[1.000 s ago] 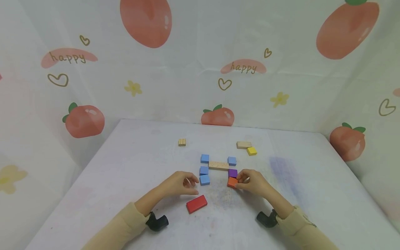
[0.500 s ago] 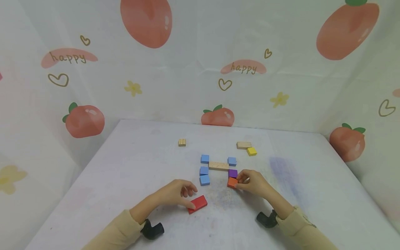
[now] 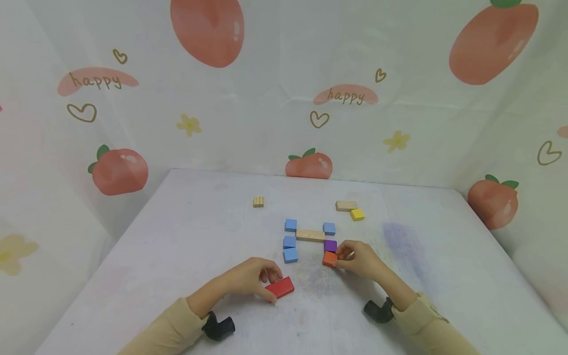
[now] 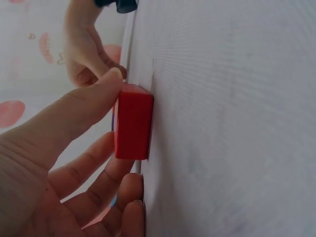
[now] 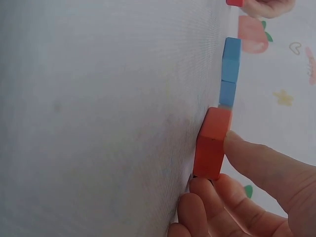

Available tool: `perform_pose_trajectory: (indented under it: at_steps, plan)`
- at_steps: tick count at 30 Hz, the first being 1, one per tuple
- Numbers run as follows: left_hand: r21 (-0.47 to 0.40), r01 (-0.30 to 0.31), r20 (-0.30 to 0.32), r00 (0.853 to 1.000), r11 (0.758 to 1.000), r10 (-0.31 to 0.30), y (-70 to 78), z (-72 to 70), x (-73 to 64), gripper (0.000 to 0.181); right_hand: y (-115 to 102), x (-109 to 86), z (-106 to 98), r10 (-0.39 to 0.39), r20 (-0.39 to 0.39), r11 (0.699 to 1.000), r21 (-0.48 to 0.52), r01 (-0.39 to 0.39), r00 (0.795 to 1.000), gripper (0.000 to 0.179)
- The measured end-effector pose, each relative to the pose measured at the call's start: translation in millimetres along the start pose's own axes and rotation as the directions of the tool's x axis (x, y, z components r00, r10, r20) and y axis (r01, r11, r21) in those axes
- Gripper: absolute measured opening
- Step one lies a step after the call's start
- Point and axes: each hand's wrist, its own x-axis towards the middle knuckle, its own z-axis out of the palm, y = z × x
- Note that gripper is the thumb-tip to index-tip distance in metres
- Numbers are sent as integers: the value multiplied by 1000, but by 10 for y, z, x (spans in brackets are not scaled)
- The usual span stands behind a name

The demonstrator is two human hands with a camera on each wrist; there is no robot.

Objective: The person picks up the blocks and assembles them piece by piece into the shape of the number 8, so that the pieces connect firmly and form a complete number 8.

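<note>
I see the left hand pinching the red block by its left end, thumb on the near side and fingers on the far side. The block lies flat at the tabletop, near the person; its long axis slants, the free end pointing right and away. The right hand pinches the orange block between thumb and forefinger, just in front of the purple block. From my head view, the forearms angle in from the lower corners, beige sleeves ending at the wrists, both hands turned inward. Farther out I have three blue blocks in a column on the left, and a wooden plank running crosswise from it toward a single blue block. Behind that sit a yellow block and a pale wooden block, side by side
</note>
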Motion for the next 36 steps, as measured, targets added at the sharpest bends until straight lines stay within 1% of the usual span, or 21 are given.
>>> perform_pose_trajectory:
  at_steps: [2, 6, 9, 16, 24, 30, 32, 36]
  plan:
    - [-7, -15, 1, 1000, 1000, 15, 4, -6, -1, 37, -1, -8, -4, -14, 1, 1000, 6, 14, 1000, 20]
    - [-12, -28, -4, 1000, 1000, 28, 13, -18, -2, 34, -7, -15, -7, -12, 0, 1000, 17, 12, 1000, 20]
    - [-4, -28, -12, 1000, 1000, 28, 18, -20, 6, 32, -8, -13, -3, -5, 0, 1000, 10, 5, 1000, 20]
    - [28, -55, -42, 998, 998, 56, 20, -20, 25, 31, -9, -8, -2, 5, 4, 1000, 13, -5, 1000, 20]
    - [44, -45, -74, 996, 998, 48, 44, -14, 58, 28, 1, -9, -1, -2, 5, 1000, 11, 2, 1000, 20]
    - [65, -94, -96, 990, 993, 100, 73, -15, 106, 29, 12, -10, 2, -7, 7, 1000, 17, 7, 1000, 20]
    - [78, -119, -109, 986, 990, 127, 81, -15, 129, 28, 11, -13, 1, -7, 8, 1000, 20, 6, 1000, 21]
    - [102, -151, -131, 978, 983, 163, 116, -12, 185, 28, 5, -18, 0, 0, 9, 1000, 20, -1, 1000, 21]
